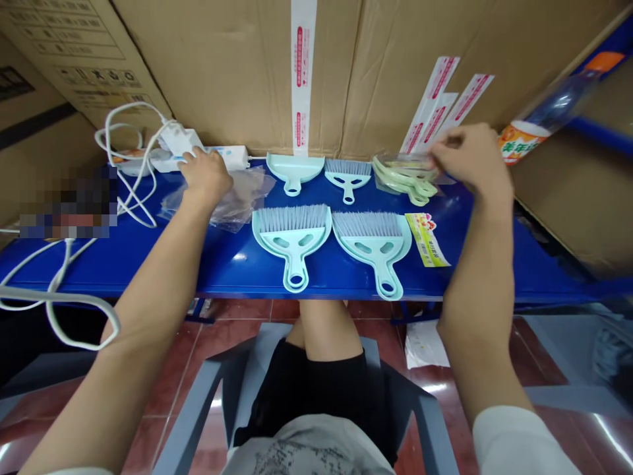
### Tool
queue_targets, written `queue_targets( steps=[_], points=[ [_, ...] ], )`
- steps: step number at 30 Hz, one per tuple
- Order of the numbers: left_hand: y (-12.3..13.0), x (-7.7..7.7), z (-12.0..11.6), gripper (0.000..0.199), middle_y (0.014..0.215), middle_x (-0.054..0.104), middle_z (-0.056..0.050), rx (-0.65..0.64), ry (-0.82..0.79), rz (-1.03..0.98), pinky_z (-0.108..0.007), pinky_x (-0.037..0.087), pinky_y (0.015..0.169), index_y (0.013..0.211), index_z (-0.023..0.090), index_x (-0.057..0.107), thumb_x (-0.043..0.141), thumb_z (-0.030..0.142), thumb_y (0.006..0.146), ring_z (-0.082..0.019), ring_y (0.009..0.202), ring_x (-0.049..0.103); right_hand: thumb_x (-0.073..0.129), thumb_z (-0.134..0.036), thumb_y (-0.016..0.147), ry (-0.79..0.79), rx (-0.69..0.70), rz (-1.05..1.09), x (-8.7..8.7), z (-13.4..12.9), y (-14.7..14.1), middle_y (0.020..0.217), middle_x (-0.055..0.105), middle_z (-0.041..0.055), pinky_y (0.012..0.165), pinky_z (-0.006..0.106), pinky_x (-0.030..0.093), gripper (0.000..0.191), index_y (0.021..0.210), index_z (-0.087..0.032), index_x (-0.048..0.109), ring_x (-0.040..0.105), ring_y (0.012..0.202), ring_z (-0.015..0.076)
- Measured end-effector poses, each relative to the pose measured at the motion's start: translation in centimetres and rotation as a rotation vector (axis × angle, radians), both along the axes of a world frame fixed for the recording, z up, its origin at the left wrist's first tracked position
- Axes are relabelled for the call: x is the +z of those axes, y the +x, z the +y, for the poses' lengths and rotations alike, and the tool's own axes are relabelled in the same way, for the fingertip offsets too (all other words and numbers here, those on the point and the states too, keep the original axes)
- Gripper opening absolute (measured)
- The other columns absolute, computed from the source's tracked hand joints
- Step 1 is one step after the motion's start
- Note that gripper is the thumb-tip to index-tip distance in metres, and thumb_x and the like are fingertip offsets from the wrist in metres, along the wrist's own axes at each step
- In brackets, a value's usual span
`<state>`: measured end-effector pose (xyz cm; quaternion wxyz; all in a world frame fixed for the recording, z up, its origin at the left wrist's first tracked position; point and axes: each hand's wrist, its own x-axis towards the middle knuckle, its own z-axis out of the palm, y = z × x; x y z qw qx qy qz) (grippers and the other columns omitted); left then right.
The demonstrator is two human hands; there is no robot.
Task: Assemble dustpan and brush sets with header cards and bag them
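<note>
My left hand [206, 177] reaches to the back left of the blue table, fingers spread and slightly bent over clear plastic bags [242, 194]. At the back right, my right hand [477, 161] has thumb and fingers pinched together beside a bagged pale green dustpan and brush set [408, 177]; what the fingertips hold, if anything, is unclear. Two mint dustpans with grey-bristled brushes nested in them, one left [295, 245] and one right [378, 247], lie near the front edge. Behind them are a separate dustpan [295, 170] and brush [348, 177].
A yellow-green printed card [428, 239] lies right of the front sets. White cables [131, 188] and a power strip [230, 157] are at the left. Cardboard boxes [237, 72] wall the back, with tape strips [438, 109] stuck on. A bottle [548, 115] stands at the right.
</note>
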<state>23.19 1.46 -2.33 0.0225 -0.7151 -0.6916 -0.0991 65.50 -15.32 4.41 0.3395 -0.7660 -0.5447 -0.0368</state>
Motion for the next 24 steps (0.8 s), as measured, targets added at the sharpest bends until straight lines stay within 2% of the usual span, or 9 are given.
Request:
queue_targets(
  steps=[2,4,7,9,12,14,17,20,24],
  points=[
    [0.6,0.0,-0.7,0.058,0.160,0.053,-0.038,-0.069,0.074,-0.018,-0.067,0.043,0.120,0.152,-0.008,0.061,0.051,0.020,0.103,-0.052,0.151,0.051,0.066,-0.006,0.100,-0.170,-0.183,0.012,0.5,-1.5,2.9,0.083,0.082,0.0155,0.066,0.029,0.050,0.025,0.078,-0.011,0.078,0.062,0.058,0.0101],
    [1.3,0.0,-1.2,0.057,0.158,0.055,-0.036,-0.118,0.137,-0.033,-0.066,0.045,0.119,0.152,-0.004,0.064,0.050,0.020,0.103,-0.051,0.149,0.053,0.065,0.000,0.100,-0.383,-0.293,0.108,0.4,-2.5,5.0,0.084,0.083,0.0176,0.065,0.030,0.050,0.030,0.074,-0.010,0.077,0.065,0.056,0.0102],
    [2.4,-0.1,-1.6,0.056,0.157,0.059,-0.030,-0.144,0.204,-0.043,-0.063,0.050,0.116,0.153,0.004,0.068,0.050,0.023,0.102,-0.047,0.144,0.057,0.073,-0.001,0.100,-0.738,-0.307,0.300,-0.7,-2.6,6.3,0.085,0.084,0.0184,0.067,0.030,0.054,0.020,0.083,-0.004,0.082,0.073,0.060,0.0120],
    [2.9,-0.2,-1.7,0.056,0.155,0.061,-0.027,-0.149,0.233,-0.047,-0.059,0.053,0.112,0.151,0.007,0.070,0.049,0.022,0.102,-0.044,0.141,0.060,0.083,-0.013,0.098,-0.892,-0.275,0.357,-1.9,-1.8,6.3,0.086,0.084,0.0184,0.070,0.029,0.055,0.014,0.094,0.000,0.084,0.076,0.064,0.0119],
    [3.1,-0.3,-1.8,0.054,0.153,0.063,-0.023,-0.155,0.259,-0.061,-0.056,0.054,0.110,0.150,0.010,0.071,0.049,0.022,0.101,-0.041,0.137,0.062,0.090,-0.022,0.088,-0.961,-0.224,0.337,-3.5,-0.4,6.2,0.078,0.081,0.0175,0.068,0.028,0.052,0.031,0.097,0.006,0.083,0.073,0.061,0.0101],
    [3.2,-0.2,-1.9,0.054,0.153,0.064,-0.022,-0.154,0.270,-0.071,-0.055,0.054,0.110,0.149,0.011,0.072,0.050,0.022,0.101,-0.040,0.136,0.062,0.090,-0.014,0.086,-0.964,-0.189,0.343,-4.2,0.1,6.4,0.068,0.076,0.0142,0.062,0.026,0.047,0.023,0.092,0.007,0.082,0.069,0.055,0.0079],
    [3.3,-0.2,-2.1,0.054,0.152,0.064,-0.021,-0.152,0.277,-0.080,-0.054,0.054,0.109,0.148,0.012,0.073,0.051,0.021,0.100,-0.040,0.135,0.063,0.081,0.003,0.089,-0.923,-0.114,0.372,-4.3,0.0,6.9,0.056,0.069,0.0073,0.057,0.025,0.040,0.008,0.081,0.003,0.080,0.062,0.049,0.0052],
    [3.4,-0.2,-2.2,0.053,0.153,0.064,-0.024,-0.168,0.268,-0.091,-0.056,0.055,0.110,0.147,0.011,0.074,0.051,0.020,0.100,-0.042,0.137,0.064,0.078,0.007,0.092,-0.875,-0.063,0.364,-3.9,-0.2,7.3,0.061,0.071,0.0058,0.056,0.024,0.040,0.017,0.079,-0.004,0.080,0.064,0.053,0.0059],
    [3.6,-0.2,-2.2,0.053,0.152,0.065,-0.025,-0.181,0.268,-0.087,-0.057,0.055,0.111,0.147,0.011,0.075,0.051,0.022,0.101,-0.043,0.138,0.065,0.084,-0.006,0.096,-0.906,-0.046,0.318,-3.5,-0.2,7.4,0.074,0.075,0.0075,0.060,0.025,0.041,0.007,0.089,-0.007,0.082,0.068,0.065,0.0089]
  ],
)
